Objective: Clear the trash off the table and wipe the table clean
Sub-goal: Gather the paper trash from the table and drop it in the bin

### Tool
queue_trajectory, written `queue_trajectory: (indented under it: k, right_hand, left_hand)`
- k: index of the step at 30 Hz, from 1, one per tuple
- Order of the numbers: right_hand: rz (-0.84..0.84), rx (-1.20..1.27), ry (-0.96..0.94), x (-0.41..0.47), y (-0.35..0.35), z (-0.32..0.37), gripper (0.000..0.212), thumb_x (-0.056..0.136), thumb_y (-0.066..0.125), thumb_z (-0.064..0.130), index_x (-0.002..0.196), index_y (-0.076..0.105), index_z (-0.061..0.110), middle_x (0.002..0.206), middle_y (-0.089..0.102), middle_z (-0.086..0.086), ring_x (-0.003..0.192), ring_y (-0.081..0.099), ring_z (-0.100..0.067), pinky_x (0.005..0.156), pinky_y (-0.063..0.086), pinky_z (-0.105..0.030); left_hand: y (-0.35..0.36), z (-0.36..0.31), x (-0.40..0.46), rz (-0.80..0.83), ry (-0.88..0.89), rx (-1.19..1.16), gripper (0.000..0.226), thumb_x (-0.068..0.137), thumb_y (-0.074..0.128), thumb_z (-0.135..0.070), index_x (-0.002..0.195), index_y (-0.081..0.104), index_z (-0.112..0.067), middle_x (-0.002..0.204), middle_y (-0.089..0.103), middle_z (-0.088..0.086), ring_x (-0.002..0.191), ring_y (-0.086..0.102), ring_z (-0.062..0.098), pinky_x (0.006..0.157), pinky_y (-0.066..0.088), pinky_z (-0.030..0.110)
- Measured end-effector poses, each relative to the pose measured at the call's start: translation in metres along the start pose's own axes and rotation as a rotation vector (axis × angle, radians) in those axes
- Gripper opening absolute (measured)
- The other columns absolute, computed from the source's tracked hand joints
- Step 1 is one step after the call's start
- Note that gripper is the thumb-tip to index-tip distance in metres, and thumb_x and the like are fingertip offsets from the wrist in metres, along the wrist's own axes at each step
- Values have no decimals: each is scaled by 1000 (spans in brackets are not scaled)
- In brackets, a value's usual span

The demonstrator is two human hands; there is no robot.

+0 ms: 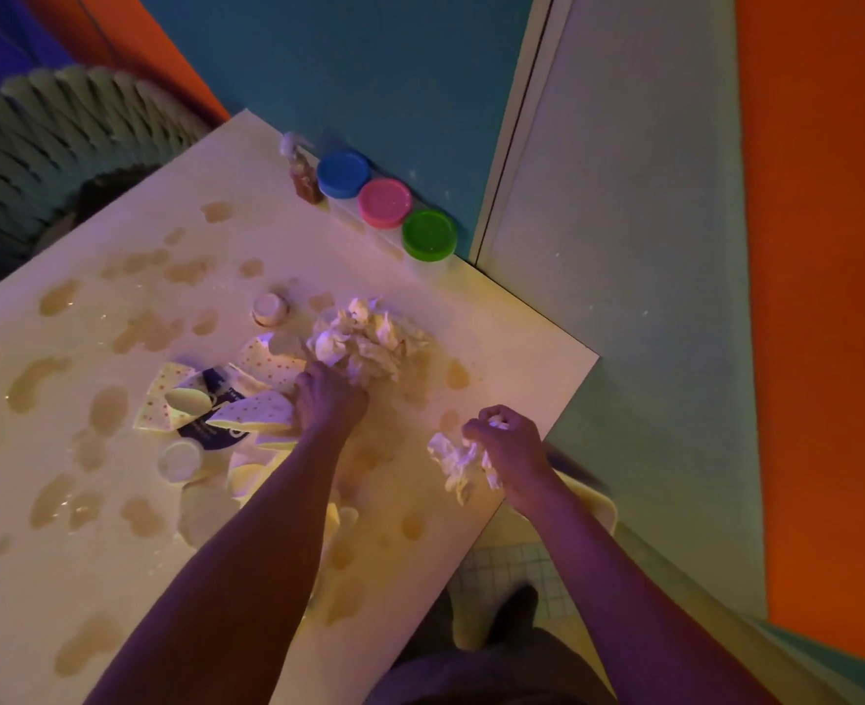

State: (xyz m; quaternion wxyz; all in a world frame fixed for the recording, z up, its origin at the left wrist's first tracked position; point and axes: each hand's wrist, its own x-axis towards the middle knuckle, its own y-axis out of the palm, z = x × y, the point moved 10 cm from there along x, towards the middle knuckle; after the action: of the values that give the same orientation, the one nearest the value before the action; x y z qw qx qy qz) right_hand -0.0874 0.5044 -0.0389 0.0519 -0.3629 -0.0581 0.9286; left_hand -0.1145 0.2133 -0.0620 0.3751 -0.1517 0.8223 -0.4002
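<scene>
White table [511, 343], surface wet with brownish puddles [107, 407]. Centre: crumpled paper heap [369, 343], torn dotted wrappers [255, 412], two small cups [270, 308]. Far edge: three lidded tubs [385, 203], small bottle [304, 175].

Light: dim, tinted purple and yellow
Glare: wet patches glint on the desk [115, 501]
Focus: soft throughout
Edges: wide-angle bending
</scene>
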Motion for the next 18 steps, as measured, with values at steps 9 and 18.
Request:
queue_trajectory:
  k: [9,18]
  right_hand:
    - [-6,182,14,4,-47,-7,23,74,70,0,66,60,20,56,52,1,59,42,-17,52,29,-26]
    - [-46,368,11,-8,-112,-21,25,72,70,-2,61,62,18,60,56,-11,57,46,-19,55,34,-28]
  left_hand:
    - [11,12,1,14,-35,-353,33,62,60,-23,94,61,-16,87,66,16,77,68,38,62,57,41]
    - [-6,-55,-101,9,107,-585,21,80,47,1,87,55,-17,71,51,10,46,42,18,41,35,19]
